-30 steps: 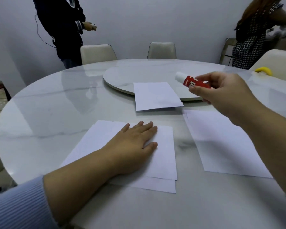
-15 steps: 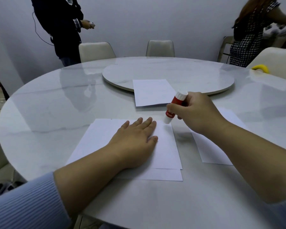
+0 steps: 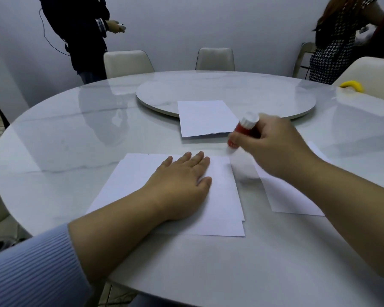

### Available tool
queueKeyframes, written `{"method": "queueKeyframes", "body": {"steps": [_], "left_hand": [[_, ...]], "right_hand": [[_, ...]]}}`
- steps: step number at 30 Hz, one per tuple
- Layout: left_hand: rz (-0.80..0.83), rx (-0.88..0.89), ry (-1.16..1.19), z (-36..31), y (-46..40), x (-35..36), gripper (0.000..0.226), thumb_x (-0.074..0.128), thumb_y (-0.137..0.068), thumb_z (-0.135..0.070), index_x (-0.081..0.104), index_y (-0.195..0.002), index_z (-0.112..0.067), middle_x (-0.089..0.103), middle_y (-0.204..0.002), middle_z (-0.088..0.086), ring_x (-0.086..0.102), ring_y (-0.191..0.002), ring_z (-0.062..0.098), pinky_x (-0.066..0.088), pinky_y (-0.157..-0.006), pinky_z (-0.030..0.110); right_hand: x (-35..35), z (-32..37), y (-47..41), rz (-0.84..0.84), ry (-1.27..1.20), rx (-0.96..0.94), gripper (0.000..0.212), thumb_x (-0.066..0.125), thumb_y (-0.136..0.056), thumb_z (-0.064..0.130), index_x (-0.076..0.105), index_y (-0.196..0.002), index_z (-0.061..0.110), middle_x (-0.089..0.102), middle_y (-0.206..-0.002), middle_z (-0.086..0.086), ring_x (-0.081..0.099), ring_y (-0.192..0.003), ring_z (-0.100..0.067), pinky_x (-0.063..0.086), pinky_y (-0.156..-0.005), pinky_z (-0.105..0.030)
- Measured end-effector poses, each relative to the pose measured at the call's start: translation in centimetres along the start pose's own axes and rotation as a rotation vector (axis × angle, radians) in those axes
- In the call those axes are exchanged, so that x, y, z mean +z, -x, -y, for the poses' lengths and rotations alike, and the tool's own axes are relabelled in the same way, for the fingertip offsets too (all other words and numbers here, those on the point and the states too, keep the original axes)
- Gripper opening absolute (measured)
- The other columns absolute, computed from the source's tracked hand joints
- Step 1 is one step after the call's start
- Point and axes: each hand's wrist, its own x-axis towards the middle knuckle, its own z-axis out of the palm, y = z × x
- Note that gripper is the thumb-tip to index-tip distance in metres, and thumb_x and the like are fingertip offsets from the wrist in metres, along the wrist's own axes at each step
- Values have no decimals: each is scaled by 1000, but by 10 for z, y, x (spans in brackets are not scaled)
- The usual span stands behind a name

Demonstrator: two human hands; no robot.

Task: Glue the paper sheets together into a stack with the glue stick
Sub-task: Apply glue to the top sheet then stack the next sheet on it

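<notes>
The red glue stick (image 3: 242,132) with its white end up is tilted, its lower tip just past the far right corner of the near stack of white sheets (image 3: 222,196), blurred so contact cannot be told. That stack lies flat, its two sheets slightly offset at the near right corner. Another sheet (image 3: 205,118) lies beyond it, and one more (image 3: 288,196) to the right.

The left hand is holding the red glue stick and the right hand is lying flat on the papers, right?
Not quite, the hands are swapped. In the head view, the right hand grips the red glue stick, its lower end tilted down toward the far corner of the papers, and the left hand lies flat on them.
</notes>
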Motion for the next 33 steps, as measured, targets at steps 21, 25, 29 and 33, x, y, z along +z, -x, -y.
{"method": "queueKeyframes", "body": {"steps": [21,25,29,33], "left_hand": [[1,2,-14,-1,0,-1,55,20,-99,-39,5,-151,-29,-2,-160,-11,-4,-146,7,-3,-119,35],[52,78,-10,4,1,-8,54,21,-100,-37,5,-151,-31,-4,-159,-14,-8,-145,4,-7,-119,34],[331,265,152,12,7,-40,59,42,-97,-19,21,-144,-48,8,-149,-36,-4,-139,-12,-1,-115,24],[-177,-73,176,23,5,-36,43,41,-96,-38,41,-138,-29,39,-146,-11,34,-133,11,26,-101,22]], "right_hand": [[-17,19,75,233,-78,-68,28,61,-73,39,67,-78,12,67,-73,-3,52,-56,-14,40,-52,-25],[-35,12,67,0,-594,141,23,71,-75,30,67,-75,8,55,-53,0,45,-49,-6,39,-47,-19],[-60,7,56,-216,-892,169,12,63,-84,22,60,-73,18,51,-50,9,46,-45,-5,38,-41,-14],[-58,10,51,-175,-835,155,16,70,-76,31,65,-63,22,53,-49,9,46,-45,-5,38,-41,-14]]}}
